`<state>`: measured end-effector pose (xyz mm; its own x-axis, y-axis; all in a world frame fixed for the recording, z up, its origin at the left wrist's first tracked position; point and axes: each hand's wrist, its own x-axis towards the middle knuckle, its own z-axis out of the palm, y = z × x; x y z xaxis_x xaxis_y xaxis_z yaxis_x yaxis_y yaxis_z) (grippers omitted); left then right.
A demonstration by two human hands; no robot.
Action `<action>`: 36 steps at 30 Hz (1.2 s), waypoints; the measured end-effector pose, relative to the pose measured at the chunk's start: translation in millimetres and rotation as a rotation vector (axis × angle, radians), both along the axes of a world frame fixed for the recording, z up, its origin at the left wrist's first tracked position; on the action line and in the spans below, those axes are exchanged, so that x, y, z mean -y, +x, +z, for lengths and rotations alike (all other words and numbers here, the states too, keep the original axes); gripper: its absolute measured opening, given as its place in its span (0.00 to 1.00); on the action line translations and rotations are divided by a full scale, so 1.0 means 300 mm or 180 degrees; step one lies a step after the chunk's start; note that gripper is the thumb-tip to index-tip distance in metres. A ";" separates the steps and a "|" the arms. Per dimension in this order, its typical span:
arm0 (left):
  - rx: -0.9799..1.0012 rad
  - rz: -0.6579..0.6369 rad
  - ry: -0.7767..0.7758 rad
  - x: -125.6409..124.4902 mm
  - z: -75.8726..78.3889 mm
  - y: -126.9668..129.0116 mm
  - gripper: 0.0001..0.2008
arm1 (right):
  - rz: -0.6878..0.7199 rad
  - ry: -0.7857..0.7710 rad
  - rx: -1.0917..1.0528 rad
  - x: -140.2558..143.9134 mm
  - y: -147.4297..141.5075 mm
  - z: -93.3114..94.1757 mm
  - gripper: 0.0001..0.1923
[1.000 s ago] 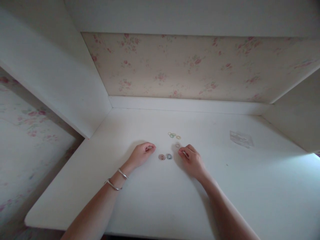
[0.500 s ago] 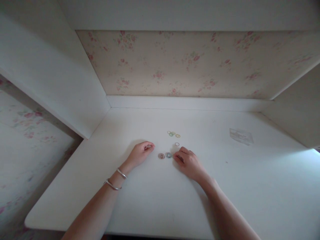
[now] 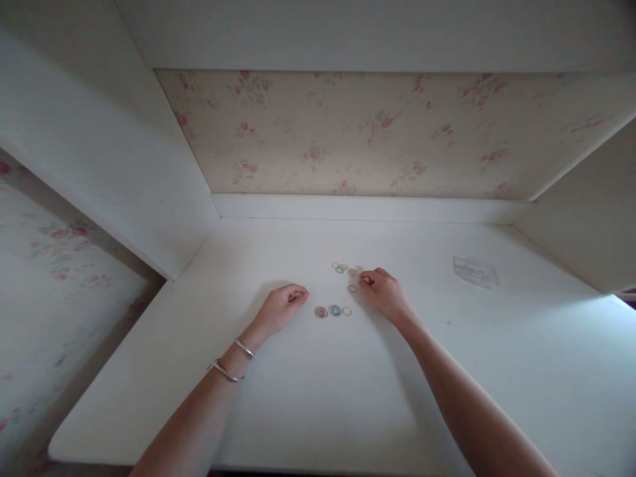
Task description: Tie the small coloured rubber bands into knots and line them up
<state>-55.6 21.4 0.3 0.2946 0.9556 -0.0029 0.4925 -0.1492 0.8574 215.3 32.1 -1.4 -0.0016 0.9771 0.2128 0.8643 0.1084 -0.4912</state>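
Small thin rings that look like elastic bands lie on the white desk between my hands. In the near row are a reddish-brown stack, a blue-grey stack and a single yellow ring. Farther back sit green rings, yellowish rings and one brownish ring. My left hand rests left of the near row, thumb and fingers closed, nothing showing in them. My right hand has its fingertips pinched together at the right edge of the yellowish rings; whatever they grip is hidden.
A clear plastic bag lies on the desk at the right. A tiny dark speck is nearer. White panels border the desk at left, right and back, with floral wallpaper behind.
My right hand has moved away from the near row, back and to the right, to the yellowish rings. A yellow ring now shows beside the blue-grey stack. My left hand stays in place.
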 end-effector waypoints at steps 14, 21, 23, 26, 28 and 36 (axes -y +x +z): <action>0.0087 -0.0066 0.0019 0.000 -0.008 -0.002 0.13 | 0.0377 0.0036 0.0874 -0.072 0.001 -0.021 0.14; 0.0090 -0.0066 0.0037 -0.001 -0.009 -0.004 0.13 | 0.0369 0.0030 0.0659 -0.051 0.009 -0.017 0.13; 0.0129 -0.0073 0.0028 0.000 -0.008 -0.002 0.13 | 0.0350 0.0124 0.0363 -0.020 0.012 -0.012 0.13; 0.0082 -0.0070 0.0032 -0.001 -0.007 0.000 0.13 | 0.0481 0.0282 -0.0061 0.057 -0.003 -0.005 0.13; 0.0036 -0.0068 0.0052 -0.002 -0.007 0.000 0.13 | 0.0612 0.0294 -0.0277 0.119 -0.026 -0.003 0.14; -0.0051 -0.0050 0.0121 0.001 -0.008 -0.002 0.13 | 0.0958 0.0234 -0.0064 0.221 -0.085 -0.033 0.12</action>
